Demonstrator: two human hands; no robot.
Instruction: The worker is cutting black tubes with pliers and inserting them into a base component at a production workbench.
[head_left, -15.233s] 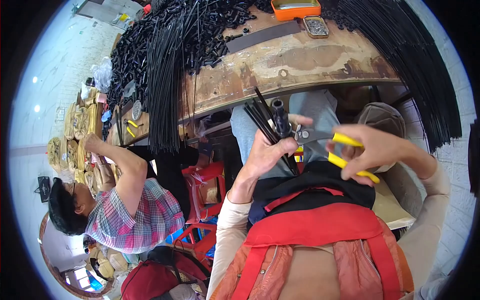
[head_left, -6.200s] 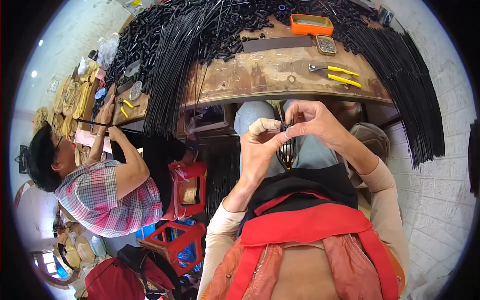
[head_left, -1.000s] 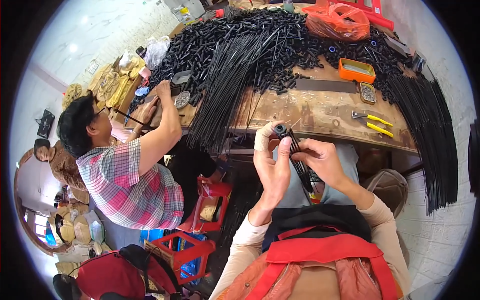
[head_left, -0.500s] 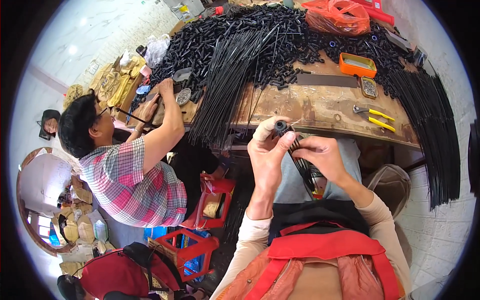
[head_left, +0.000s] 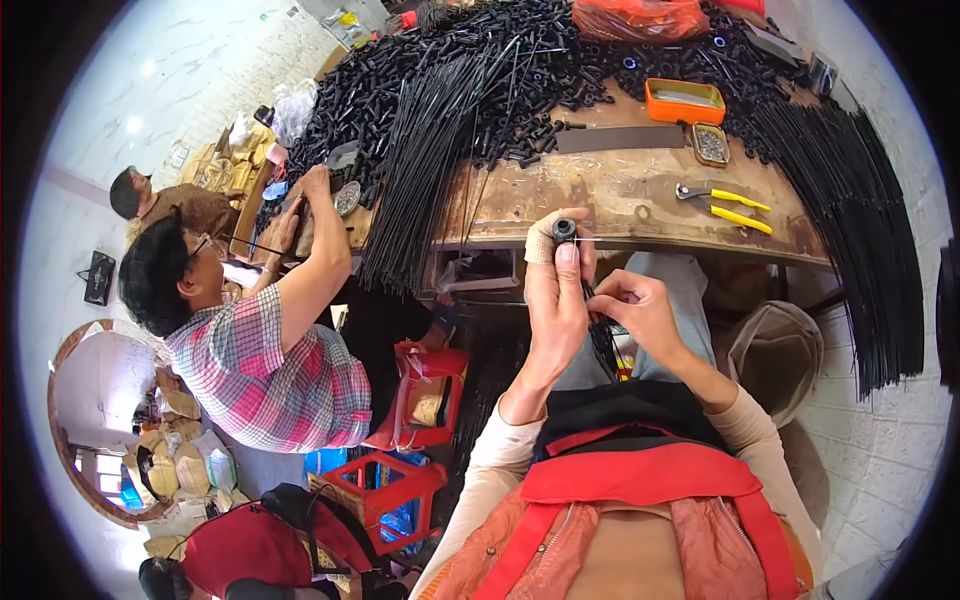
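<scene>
Sitting at the far left, a co-worker (head_left: 265, 375) in a checked shirt stretches both arms to the table (head_left: 530, 195). A dish (head_left: 347, 198) of small metal bits stands just beside that reach, likely for easy picking. Next, black fittings (head_left: 350, 120) are heaped across the back, and the left bundle (head_left: 415, 180) of long rods lies over them, ends hanging past the front edge, perhaps so that single rods draw out freely.

Above the lap, in front of the table's edge, the left hand (head_left: 552, 305) holds a black tube (head_left: 564, 231), open end toward the camera. Its fingers are curled closed behind the tube and the thumb presses the near side, seemingly to steady it for the other hand; a pale wrap (head_left: 540, 247) covers one finger, maybe as padding. Dark strands (head_left: 603, 345) run down from the tube. The right hand (head_left: 640, 310) has its fingers pinched together at these strands; what lies between the tips is too small to tell.

Farther right, a grey strip (head_left: 635, 137), an orange box (head_left: 685, 100) and a tin (head_left: 710, 145) lie within reach. Yellow-handled pliers (head_left: 740, 208) rest with handles rightward, convenient for the right hand. The right bundle (head_left: 850, 220) droops over the table's end.
</scene>
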